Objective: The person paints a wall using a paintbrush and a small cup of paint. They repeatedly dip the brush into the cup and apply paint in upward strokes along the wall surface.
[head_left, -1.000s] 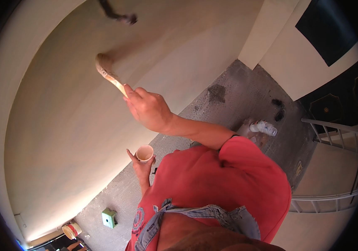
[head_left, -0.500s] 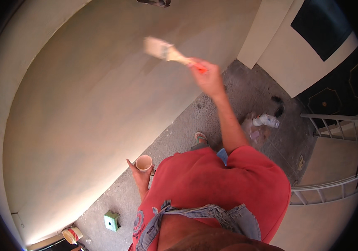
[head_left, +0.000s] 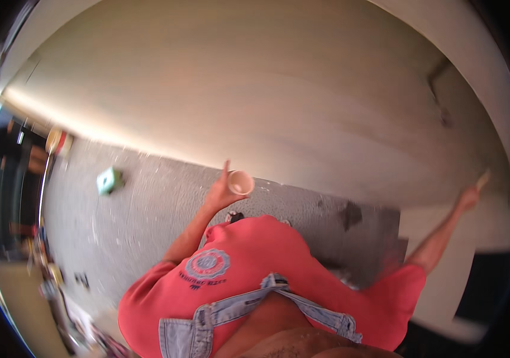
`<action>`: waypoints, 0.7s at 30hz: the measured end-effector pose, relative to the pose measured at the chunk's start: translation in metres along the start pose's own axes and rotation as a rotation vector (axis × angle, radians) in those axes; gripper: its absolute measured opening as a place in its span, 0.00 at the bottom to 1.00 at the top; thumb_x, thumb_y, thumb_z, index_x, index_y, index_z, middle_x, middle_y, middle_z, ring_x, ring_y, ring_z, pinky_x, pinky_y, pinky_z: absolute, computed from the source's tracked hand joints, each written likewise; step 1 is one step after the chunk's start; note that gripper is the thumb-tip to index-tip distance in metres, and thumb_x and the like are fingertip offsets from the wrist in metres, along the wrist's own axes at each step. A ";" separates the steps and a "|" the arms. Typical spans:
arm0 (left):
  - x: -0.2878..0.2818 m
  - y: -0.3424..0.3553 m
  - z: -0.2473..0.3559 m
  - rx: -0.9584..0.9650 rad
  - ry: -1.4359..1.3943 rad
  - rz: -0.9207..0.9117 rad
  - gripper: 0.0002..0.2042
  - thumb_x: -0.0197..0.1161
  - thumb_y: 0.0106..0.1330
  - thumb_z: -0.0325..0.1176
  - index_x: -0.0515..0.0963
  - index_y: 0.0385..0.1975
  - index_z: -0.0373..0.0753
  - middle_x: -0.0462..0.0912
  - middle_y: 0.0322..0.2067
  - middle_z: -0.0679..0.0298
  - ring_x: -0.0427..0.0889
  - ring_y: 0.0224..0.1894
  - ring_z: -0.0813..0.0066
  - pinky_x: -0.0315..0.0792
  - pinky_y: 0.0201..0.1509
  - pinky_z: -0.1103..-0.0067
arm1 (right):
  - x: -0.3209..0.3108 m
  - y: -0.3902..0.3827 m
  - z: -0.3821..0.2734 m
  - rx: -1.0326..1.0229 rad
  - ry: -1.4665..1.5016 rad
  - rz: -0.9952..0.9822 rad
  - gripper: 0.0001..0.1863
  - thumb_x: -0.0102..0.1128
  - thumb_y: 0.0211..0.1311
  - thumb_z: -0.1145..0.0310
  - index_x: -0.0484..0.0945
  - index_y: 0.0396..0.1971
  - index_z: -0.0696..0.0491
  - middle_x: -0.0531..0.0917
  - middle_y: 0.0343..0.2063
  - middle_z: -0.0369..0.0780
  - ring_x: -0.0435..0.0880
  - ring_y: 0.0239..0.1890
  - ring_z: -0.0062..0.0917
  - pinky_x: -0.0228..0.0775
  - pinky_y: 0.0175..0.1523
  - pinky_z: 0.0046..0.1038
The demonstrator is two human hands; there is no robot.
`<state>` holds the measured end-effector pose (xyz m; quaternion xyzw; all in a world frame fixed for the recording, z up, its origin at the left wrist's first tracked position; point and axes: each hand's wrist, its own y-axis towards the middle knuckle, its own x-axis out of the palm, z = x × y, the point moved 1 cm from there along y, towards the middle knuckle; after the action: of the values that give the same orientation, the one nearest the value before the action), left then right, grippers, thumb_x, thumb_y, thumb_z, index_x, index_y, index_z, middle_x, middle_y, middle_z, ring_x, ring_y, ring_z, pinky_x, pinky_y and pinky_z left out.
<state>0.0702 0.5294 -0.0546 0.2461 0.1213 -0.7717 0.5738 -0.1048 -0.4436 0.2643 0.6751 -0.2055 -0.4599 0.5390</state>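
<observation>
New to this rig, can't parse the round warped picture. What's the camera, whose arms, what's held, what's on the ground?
No machine here: a person wears a fisheye camera on the head, looking down, so straight edges bend. The red shirt and denim straps are the wearer's own. The left hand holds a small cup in its grip. The right hand, stretched far out, holds a brush near the pale wall; it is blurred. On the grey concrete floor lie a small green box and a dark patch.

We can't make out the brush [head_left: 483, 178] beyond our right hand [head_left: 467, 197]: it is blurred and tiny. The cup [head_left: 241, 182] hides our left hand's [head_left: 222, 190] fingertips.
</observation>
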 end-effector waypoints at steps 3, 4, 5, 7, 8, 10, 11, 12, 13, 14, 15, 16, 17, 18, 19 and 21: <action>-0.005 -0.018 0.014 -0.060 0.011 0.081 0.67 0.84 0.46 0.46 0.35 0.77 0.37 0.80 0.57 0.50 0.81 0.57 0.46 0.77 0.59 0.60 | 0.053 -0.043 -0.071 0.120 0.118 -0.051 0.18 0.56 0.68 0.57 0.86 0.33 0.57 0.87 0.27 0.50 0.87 0.29 0.50 0.78 0.34 0.48; 0.001 -0.021 0.013 -0.046 -0.036 0.082 0.67 0.84 0.46 0.46 0.36 0.77 0.37 0.80 0.57 0.50 0.81 0.57 0.46 0.77 0.59 0.60 | 0.048 -0.032 -0.067 0.090 0.069 -0.067 0.20 0.55 0.67 0.55 0.85 0.36 0.58 0.86 0.28 0.52 0.86 0.30 0.52 0.77 0.35 0.51; 0.001 -0.028 0.015 -0.066 -0.028 0.110 0.67 0.84 0.46 0.46 0.36 0.77 0.37 0.80 0.57 0.49 0.81 0.57 0.45 0.77 0.59 0.60 | 0.047 -0.042 -0.093 0.115 0.106 -0.084 0.20 0.56 0.68 0.55 0.85 0.36 0.58 0.87 0.30 0.51 0.87 0.32 0.50 0.77 0.35 0.49; 0.003 -0.039 0.017 -0.115 -0.011 0.149 0.67 0.84 0.45 0.46 0.37 0.77 0.37 0.80 0.57 0.48 0.81 0.56 0.44 0.77 0.59 0.60 | 0.028 -0.073 -0.164 0.132 0.214 -0.119 0.18 0.57 0.69 0.56 0.85 0.38 0.57 0.88 0.31 0.49 0.87 0.34 0.49 0.78 0.36 0.46; 0.005 -0.038 0.013 -0.145 -0.015 0.149 0.67 0.85 0.45 0.46 0.37 0.77 0.36 0.79 0.57 0.47 0.80 0.57 0.44 0.76 0.60 0.60 | 0.010 -0.085 -0.181 0.135 0.263 -0.115 0.17 0.58 0.68 0.57 0.85 0.40 0.56 0.87 0.31 0.49 0.87 0.34 0.49 0.77 0.36 0.46; 0.015 -0.039 0.000 -0.201 -0.018 0.141 0.68 0.85 0.44 0.46 0.37 0.77 0.35 0.78 0.58 0.44 0.79 0.59 0.44 0.75 0.62 0.60 | -0.035 -0.123 -0.226 0.095 0.349 -0.112 0.15 0.59 0.67 0.59 0.85 0.43 0.55 0.88 0.33 0.48 0.87 0.35 0.48 0.77 0.37 0.45; 0.014 -0.042 -0.002 -0.210 -0.015 0.122 0.68 0.85 0.44 0.47 0.37 0.77 0.35 0.78 0.59 0.44 0.79 0.59 0.43 0.75 0.63 0.60 | -0.062 -0.142 -0.239 0.062 0.376 -0.102 0.15 0.61 0.67 0.60 0.85 0.45 0.54 0.88 0.34 0.48 0.87 0.36 0.48 0.77 0.38 0.44; 0.013 -0.045 -0.002 -0.218 -0.014 0.105 0.68 0.85 0.44 0.47 0.37 0.77 0.35 0.77 0.59 0.44 0.79 0.60 0.43 0.75 0.63 0.60 | -0.088 -0.159 -0.254 0.029 0.403 -0.090 0.14 0.62 0.68 0.61 0.85 0.46 0.53 0.88 0.35 0.47 0.87 0.36 0.47 0.77 0.38 0.43; 0.012 -0.047 -0.002 -0.225 -0.015 0.086 0.68 0.85 0.44 0.47 0.36 0.77 0.36 0.77 0.60 0.44 0.79 0.60 0.43 0.74 0.63 0.60 | -0.111 -0.177 -0.271 0.047 0.486 -0.104 0.15 0.62 0.68 0.62 0.84 0.49 0.54 0.88 0.37 0.48 0.87 0.37 0.47 0.78 0.39 0.42; 0.011 -0.049 -0.005 -0.202 -0.012 0.090 0.68 0.85 0.45 0.47 0.35 0.77 0.36 0.77 0.58 0.44 0.79 0.59 0.43 0.75 0.62 0.60 | -0.134 -0.194 -0.294 0.065 0.572 -0.118 0.16 0.62 0.69 0.64 0.83 0.52 0.55 0.88 0.38 0.50 0.87 0.39 0.48 0.78 0.41 0.41; 0.009 -0.050 -0.010 -0.182 -0.008 0.100 0.68 0.85 0.45 0.47 0.34 0.77 0.37 0.78 0.57 0.44 0.79 0.58 0.42 0.75 0.61 0.59 | -0.169 -0.208 -0.327 0.045 0.636 -0.107 0.16 0.60 0.71 0.65 0.82 0.53 0.56 0.87 0.40 0.51 0.86 0.41 0.48 0.78 0.43 0.41; 0.007 -0.049 -0.013 -0.156 -0.006 0.104 0.69 0.85 0.45 0.47 0.33 0.77 0.37 0.79 0.56 0.44 0.79 0.58 0.41 0.75 0.61 0.59 | -0.207 -0.221 -0.357 0.026 0.693 -0.093 0.17 0.58 0.73 0.66 0.81 0.55 0.58 0.86 0.42 0.53 0.86 0.43 0.48 0.78 0.45 0.40; 0.003 -0.047 -0.015 -0.152 -0.017 0.096 0.69 0.85 0.45 0.48 0.34 0.77 0.37 0.78 0.57 0.44 0.79 0.58 0.42 0.75 0.61 0.59 | -0.237 -0.230 -0.380 0.043 0.725 -0.149 0.17 0.57 0.73 0.67 0.80 0.56 0.59 0.86 0.43 0.52 0.86 0.44 0.48 0.78 0.47 0.39; -0.001 -0.043 -0.018 -0.147 -0.029 0.087 0.69 0.85 0.45 0.48 0.34 0.77 0.36 0.78 0.58 0.44 0.79 0.59 0.43 0.75 0.61 0.60 | -0.265 -0.238 -0.401 0.060 0.755 -0.204 0.18 0.56 0.74 0.67 0.79 0.57 0.61 0.86 0.45 0.51 0.86 0.45 0.48 0.78 0.49 0.38; -0.007 -0.043 -0.020 -0.144 -0.030 0.073 0.69 0.85 0.44 0.49 0.34 0.77 0.36 0.77 0.59 0.44 0.79 0.59 0.43 0.75 0.62 0.60 | -0.285 -0.251 -0.419 0.068 0.814 -0.219 0.18 0.55 0.74 0.68 0.78 0.57 0.62 0.86 0.46 0.52 0.85 0.47 0.48 0.77 0.51 0.37; -0.016 -0.042 -0.023 -0.153 -0.021 0.037 0.69 0.85 0.45 0.48 0.34 0.77 0.36 0.77 0.59 0.44 0.80 0.59 0.43 0.75 0.61 0.60 | -0.331 -0.267 -0.451 0.099 0.885 -0.284 0.18 0.54 0.74 0.70 0.77 0.58 0.63 0.85 0.49 0.53 0.84 0.51 0.47 0.76 0.54 0.37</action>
<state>0.0393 0.5663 -0.0701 0.1958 0.1694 -0.7520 0.6062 0.0534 0.1446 0.1498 0.8526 0.1170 -0.1865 0.4738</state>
